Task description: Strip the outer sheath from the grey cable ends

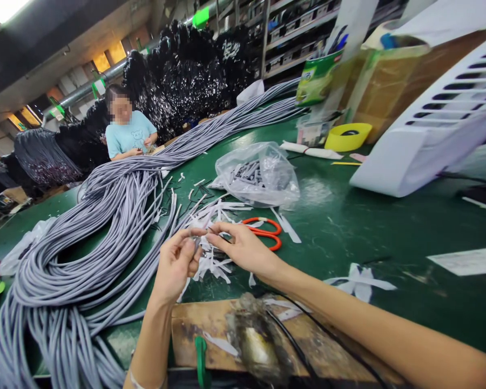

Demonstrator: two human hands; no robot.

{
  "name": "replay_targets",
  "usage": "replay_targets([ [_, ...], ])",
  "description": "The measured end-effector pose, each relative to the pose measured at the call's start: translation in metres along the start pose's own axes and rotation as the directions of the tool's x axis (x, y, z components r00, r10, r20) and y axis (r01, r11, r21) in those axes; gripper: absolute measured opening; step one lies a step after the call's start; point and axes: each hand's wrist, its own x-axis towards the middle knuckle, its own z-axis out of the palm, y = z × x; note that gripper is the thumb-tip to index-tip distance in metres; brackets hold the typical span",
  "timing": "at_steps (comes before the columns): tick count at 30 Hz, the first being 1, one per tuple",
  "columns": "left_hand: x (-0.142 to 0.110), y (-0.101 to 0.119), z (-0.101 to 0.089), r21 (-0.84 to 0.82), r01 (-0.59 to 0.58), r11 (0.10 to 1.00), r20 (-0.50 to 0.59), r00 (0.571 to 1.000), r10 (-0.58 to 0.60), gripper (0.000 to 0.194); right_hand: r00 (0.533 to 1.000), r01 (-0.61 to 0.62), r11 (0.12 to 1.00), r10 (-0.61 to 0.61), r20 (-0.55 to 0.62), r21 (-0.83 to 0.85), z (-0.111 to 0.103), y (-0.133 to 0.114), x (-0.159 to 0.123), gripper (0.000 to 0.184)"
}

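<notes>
My left hand (179,262) is closed, with a grey cable end (196,243) pinched between thumb and fingers. Just to its right, my right hand (241,246) has its fingertips pressed together close to that cable end; whatever they pinch is too small to make out. Beneath both hands lies a heap of white strips (214,265). Orange-handled scissors (269,232) rest right behind my right hand, their blades hidden. A large bundle of grey cables (117,216) spreads over the left of the table, with loose ends close to my left hand.
On the green table (348,227) sit a clear bag of grey pieces (257,175), a yellow tape roll (348,136) and a white slotted casing (425,119). A wooden board (202,324) with a green clip (201,359) lies in front. Across the table a person (129,132) handles something small.
</notes>
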Motion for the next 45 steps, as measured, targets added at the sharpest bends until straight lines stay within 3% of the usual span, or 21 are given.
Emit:
replay_targets([
  [4, 0.0, -0.001, -0.001, 0.054, -0.061, 0.997, 0.074, 0.996, 0.057, 0.027, 0.977, -0.043, 0.999, 0.049, -0.206, 0.033, -0.004, 0.01, 0.008, 0.021],
  [6, 0.0, -0.001, -0.001, 0.063, -0.158, 0.985, 0.028, 0.987, 0.156, 0.024, 0.941, -0.036, 0.997, 0.057, -0.333, 0.069, -0.008, 0.009, 0.008, 0.023],
  [8, 0.0, -0.002, 0.0, 0.082, -0.25, 0.965, -0.042, 0.966, 0.254, 0.026, 0.923, 0.006, 0.993, 0.04, -0.384, 0.116, -0.011, 0.002, 0.005, 0.026],
  [15, -0.002, -0.007, 0.003, 0.413, -0.351, 0.841, -0.134, 0.89, 0.437, 0.032, 0.987, 0.126, 0.979, -0.108, -0.116, 0.163, -0.006, -0.023, -0.012, 0.023],
  [20, -0.002, -0.01, 0.005, 0.525, -0.304, 0.795, -0.154, 0.885, 0.44, 0.025, 0.976, 0.172, 0.977, -0.152, -0.153, 0.124, -0.004, -0.022, -0.014, 0.023],
  [25, -0.003, -0.013, 0.009, 0.59, -0.227, 0.775, -0.212, 0.882, 0.42, 0.016, 0.969, 0.23, 0.967, -0.238, -0.071, -0.111, -0.005, -0.022, -0.015, 0.019],
  [27, -0.002, -0.011, 0.007, 0.539, -0.184, 0.822, -0.236, 0.904, 0.357, 0.021, 0.954, 0.274, 0.945, -0.29, -0.069, -0.179, -0.006, -0.023, -0.016, 0.015],
  [30, 0.001, -0.005, 0.002, 0.316, -0.071, 0.946, -0.204, 0.969, 0.141, 0.038, 0.936, 0.322, 0.919, -0.346, -0.07, -0.229, -0.006, -0.023, -0.017, 0.013],
  [33, 0.004, -0.001, -0.002, 0.163, -0.037, 0.986, -0.157, 0.986, 0.063, 0.034, 0.956, 0.283, 0.947, -0.291, -0.034, -0.151, -0.006, -0.023, -0.018, 0.012],
  [37, 0.006, -0.003, 0.001, 0.0, -0.107, 0.994, -0.32, 0.942, 0.102, 0.03, 0.987, 0.156, 0.988, -0.155, 0.037, -0.018, -0.003, -0.023, -0.019, 0.014],
  [45, 0.009, -0.003, 0.003, -0.184, -0.211, 0.96, -0.527, 0.846, 0.085, 0.038, 0.988, 0.094, 0.995, -0.099, 0.119, 0.044, -0.001, -0.025, -0.02, 0.017],
])
